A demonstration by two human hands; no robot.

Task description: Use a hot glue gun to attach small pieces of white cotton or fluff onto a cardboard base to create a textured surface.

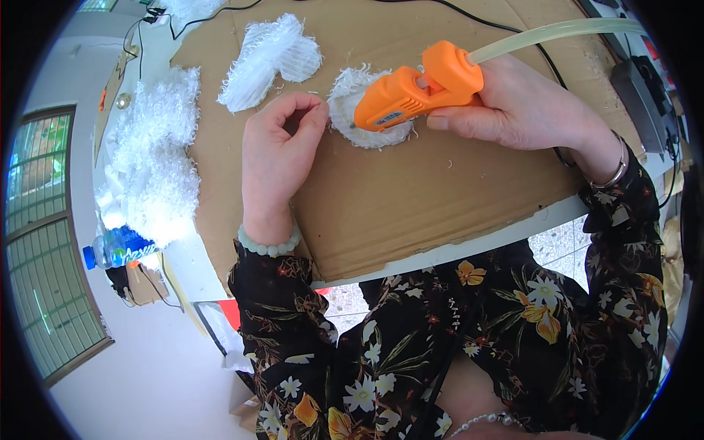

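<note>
My right hand grips an orange glue gun with a pale, translucent glue stick coming out of its back end. The gun's nose points left and down over a round white fabric piece with a frayed, fluffy edge, which hides part of that piece. With thumb and forefinger closed together, my left hand pinches the left edge of the round piece. What lies right between those fingertips is too small to make out. Beyond them, another white shaggy fabric piece lies on the cardboard.
A brown cardboard sheet covers the white table. White shaggy fabric is heaped at the left, beside a blue-labelled plastic bottle on its side. A black cable runs along the back and down behind my right hand. A dark box stands at right.
</note>
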